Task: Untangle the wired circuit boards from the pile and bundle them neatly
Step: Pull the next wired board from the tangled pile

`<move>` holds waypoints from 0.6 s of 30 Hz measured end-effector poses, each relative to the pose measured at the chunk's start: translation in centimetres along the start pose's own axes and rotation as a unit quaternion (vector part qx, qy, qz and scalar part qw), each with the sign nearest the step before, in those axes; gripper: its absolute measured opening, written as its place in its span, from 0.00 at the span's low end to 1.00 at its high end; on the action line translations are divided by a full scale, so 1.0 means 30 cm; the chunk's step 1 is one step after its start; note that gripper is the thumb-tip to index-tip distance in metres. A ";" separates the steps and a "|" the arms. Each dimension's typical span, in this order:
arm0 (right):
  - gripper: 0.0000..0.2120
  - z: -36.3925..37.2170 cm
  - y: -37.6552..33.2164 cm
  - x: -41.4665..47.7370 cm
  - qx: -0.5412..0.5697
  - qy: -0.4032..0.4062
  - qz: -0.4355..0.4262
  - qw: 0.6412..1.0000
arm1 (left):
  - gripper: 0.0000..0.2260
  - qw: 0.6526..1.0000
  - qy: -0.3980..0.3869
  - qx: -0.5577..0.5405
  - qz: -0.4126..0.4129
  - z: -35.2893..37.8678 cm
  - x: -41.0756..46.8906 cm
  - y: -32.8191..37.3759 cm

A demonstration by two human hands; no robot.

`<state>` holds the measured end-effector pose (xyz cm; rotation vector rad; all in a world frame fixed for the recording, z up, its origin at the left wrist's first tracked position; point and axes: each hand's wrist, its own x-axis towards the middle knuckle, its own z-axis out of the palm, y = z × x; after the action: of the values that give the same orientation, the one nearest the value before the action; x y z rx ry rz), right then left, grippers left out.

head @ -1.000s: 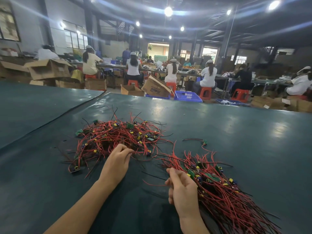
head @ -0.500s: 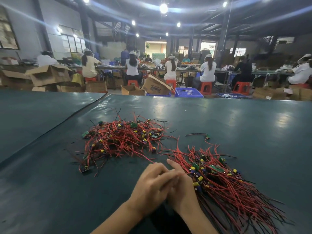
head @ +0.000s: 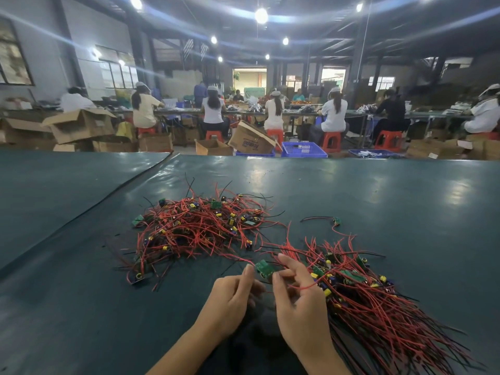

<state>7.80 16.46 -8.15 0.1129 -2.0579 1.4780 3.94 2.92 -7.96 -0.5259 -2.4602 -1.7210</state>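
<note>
Pinching one circuit board (head: 263, 267) between left hand (head: 232, 296) and right hand (head: 300, 301) over the table (head: 378, 190), the person is apparently freeing its wire (head: 238, 257) from the tangled pile (head: 200, 226), next adding it to the bundle (head: 378, 315).

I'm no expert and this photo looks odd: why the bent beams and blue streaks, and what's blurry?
Head view: the wide-angle lens bows the roof beams; ceiling lamps flare into blue streaks and leave glare patches on the green table; distant workers look soft, the held circuit board fairly sharp.
</note>
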 end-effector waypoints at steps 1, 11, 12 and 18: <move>0.20 -0.002 -0.004 -0.004 0.020 -0.004 0.007 1.000 | 0.27 0.999 0.003 -0.036 -0.026 0.000 0.008 -0.002; 0.41 -0.003 -0.013 -0.015 0.115 -0.003 0.110 0.987 | 0.14 0.944 0.075 -0.303 -0.106 0.015 0.007 0.030; 0.43 -0.007 -0.018 -0.012 0.132 0.009 0.128 0.983 | 0.14 0.939 0.081 -0.318 -0.099 0.013 0.004 0.033; 0.41 -0.017 -0.018 0.002 0.231 0.039 0.229 0.945 | 0.10 0.906 0.074 -0.408 -0.089 0.004 0.003 0.013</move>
<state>8.18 16.72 -7.57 -0.2553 -1.7031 2.1946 3.99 3.18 -7.63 -0.1948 -1.6283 -2.7234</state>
